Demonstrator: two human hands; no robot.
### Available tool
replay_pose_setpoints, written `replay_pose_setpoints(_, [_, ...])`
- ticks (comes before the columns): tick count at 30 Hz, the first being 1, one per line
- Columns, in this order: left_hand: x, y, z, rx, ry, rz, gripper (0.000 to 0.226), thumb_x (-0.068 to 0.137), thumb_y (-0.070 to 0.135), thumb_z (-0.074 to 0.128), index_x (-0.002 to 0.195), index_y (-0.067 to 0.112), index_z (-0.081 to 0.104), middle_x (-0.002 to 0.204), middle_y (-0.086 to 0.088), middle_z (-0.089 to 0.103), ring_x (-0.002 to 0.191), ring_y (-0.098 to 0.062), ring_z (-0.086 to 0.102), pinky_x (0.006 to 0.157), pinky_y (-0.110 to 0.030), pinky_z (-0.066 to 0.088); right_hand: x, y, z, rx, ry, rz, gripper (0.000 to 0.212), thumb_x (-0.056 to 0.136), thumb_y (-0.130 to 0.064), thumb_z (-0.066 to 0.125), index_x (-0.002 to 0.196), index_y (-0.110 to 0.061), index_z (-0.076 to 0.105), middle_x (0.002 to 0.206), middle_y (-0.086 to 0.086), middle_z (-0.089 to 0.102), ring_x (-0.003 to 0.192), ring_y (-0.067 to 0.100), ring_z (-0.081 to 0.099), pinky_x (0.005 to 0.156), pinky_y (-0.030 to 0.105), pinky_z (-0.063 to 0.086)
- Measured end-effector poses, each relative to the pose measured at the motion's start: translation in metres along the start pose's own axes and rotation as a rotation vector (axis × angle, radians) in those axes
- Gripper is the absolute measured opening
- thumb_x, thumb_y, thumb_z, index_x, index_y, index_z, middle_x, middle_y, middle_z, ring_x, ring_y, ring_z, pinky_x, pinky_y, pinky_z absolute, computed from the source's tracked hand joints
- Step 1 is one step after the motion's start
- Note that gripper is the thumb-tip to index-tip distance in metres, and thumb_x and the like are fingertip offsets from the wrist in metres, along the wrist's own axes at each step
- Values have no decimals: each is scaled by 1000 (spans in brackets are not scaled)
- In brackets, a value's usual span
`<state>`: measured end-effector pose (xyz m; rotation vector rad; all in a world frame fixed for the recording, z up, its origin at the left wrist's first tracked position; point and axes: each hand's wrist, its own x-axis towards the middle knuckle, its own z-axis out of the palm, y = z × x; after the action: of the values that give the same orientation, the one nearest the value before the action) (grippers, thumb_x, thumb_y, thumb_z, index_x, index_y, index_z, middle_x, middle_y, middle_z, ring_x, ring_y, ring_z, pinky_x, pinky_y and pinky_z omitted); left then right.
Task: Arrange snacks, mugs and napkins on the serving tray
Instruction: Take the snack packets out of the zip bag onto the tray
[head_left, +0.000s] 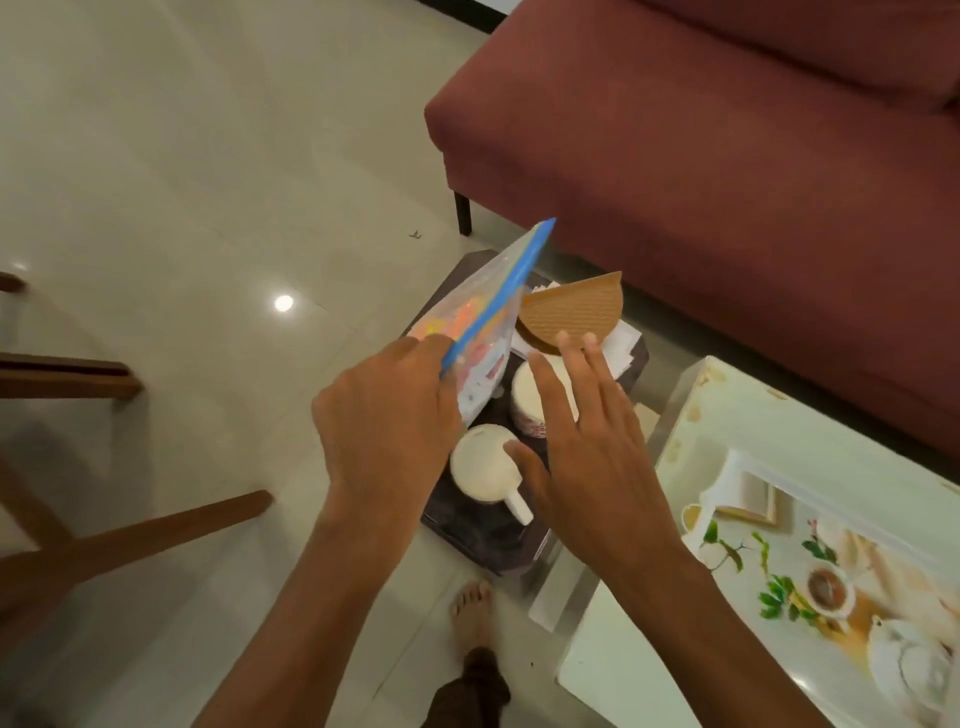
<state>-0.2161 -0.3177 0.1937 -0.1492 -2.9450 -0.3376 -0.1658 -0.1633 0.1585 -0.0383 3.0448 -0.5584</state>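
Head view: left grip (384, 415) closed round the edge of a colourful snack bag (488, 322), bag tilted above the dark serving tray (478, 543). Right grip (587, 457) open, fingers straight, fingertips (562, 340) touching a ribbed brown half-disc (571, 309) over white napkins (621, 343) at tray's far end. Near mug (480, 465) and far mug (523, 397) stand on tray, between the hands. Maroon sofa (727, 156) beyond.
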Motion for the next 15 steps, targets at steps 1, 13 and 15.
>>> replay_pose_setpoints(1, [5, -7, -4, -4, 25, -22, 17, 87, 28, 69, 99, 17, 75, 76, -5, 74, 53, -28, 61, 50, -21, 34, 4, -5, 4, 7, -8, -8, 78, 88, -45, 64, 150, -16, 27, 161, 12, 18, 150, 29, 8, 117, 52, 24])
replay_pose_setpoints(13, [20, -37, -116, -442, 63, 7, 20, 89, 37, 69, 101, 24, 77, 78, 7, 74, 67, -11, 68, 61, -23, 53, -6, -71, -36, 448, 141, -47, 64, 97, -45, 47, 151, -18, 26, 161, -4, 18, 149, 8, 6, 117, 40, 29])
replay_pose_setpoints(15, [10, -14, -134, -543, 30, 51, 15, 86, 39, 66, 97, 34, 74, 77, 14, 73, 69, -12, 68, 58, -20, 54, -20, -77, -57, 584, 189, -14, 60, 97, -44, 46, 150, -24, 28, 158, -8, 23, 147, 4, 14, 115, 37, 32])
